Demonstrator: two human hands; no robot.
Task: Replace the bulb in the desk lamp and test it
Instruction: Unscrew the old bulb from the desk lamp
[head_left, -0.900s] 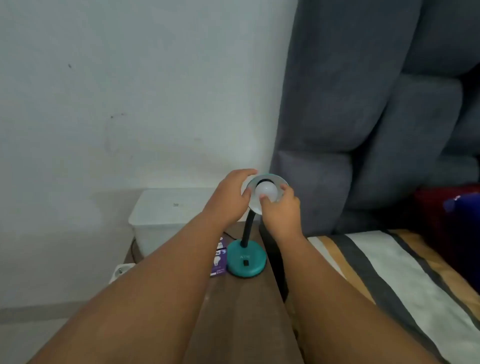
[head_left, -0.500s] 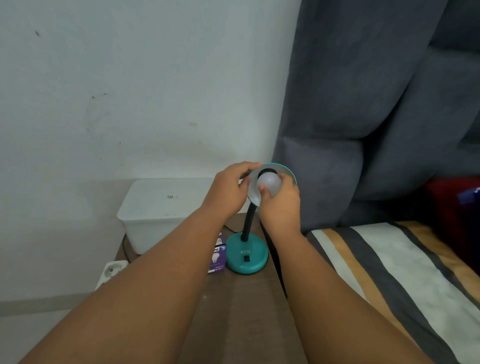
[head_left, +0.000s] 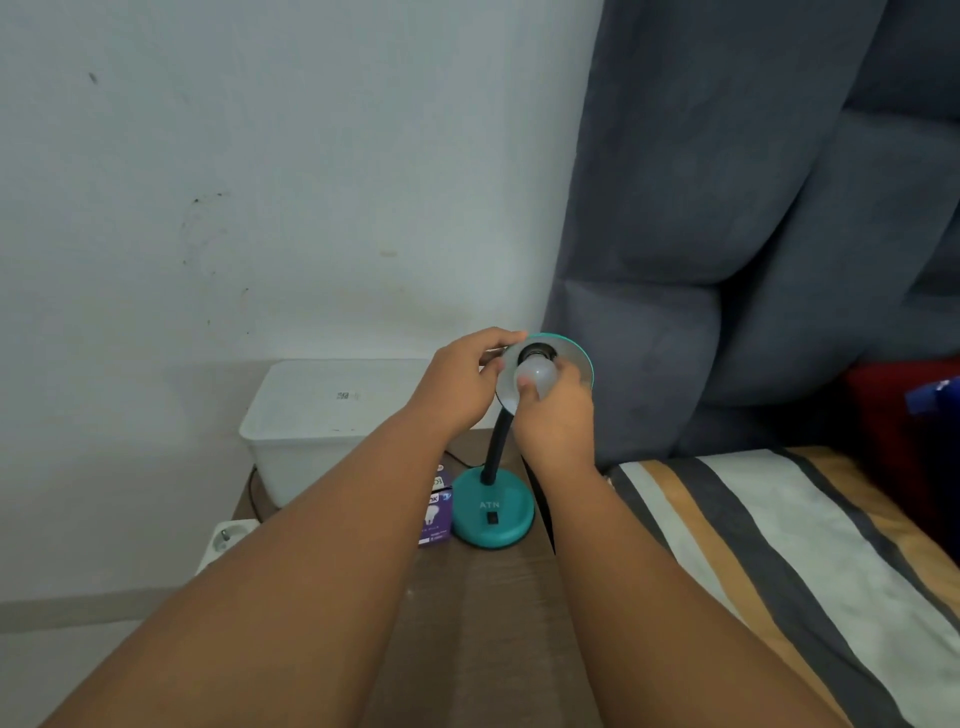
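Observation:
A teal desk lamp stands on the brown table, its round base (head_left: 493, 514) carrying a black switch and a black gooseneck up to the shade (head_left: 574, 358), which faces me. My left hand (head_left: 457, 384) grips the shade's left rim. My right hand (head_left: 556, 415) holds a white bulb (head_left: 535, 376) at the black socket in the middle of the shade; its fingers wrap the bulb from below. The bulb is unlit. I cannot tell how deep it sits in the socket.
A purple bulb box (head_left: 434, 514) lies left of the lamp base. A white lidded bin (head_left: 322, 415) stands behind it against the wall. A white power strip (head_left: 226, 538) sits at the table's left edge. A grey headboard (head_left: 727, 260) and striped bedding (head_left: 779, 545) fill the right.
Both hands stay on the lamp head while the view shifts slightly. My right hand has turned a little around the bulb, and more of the black socket shows above it.

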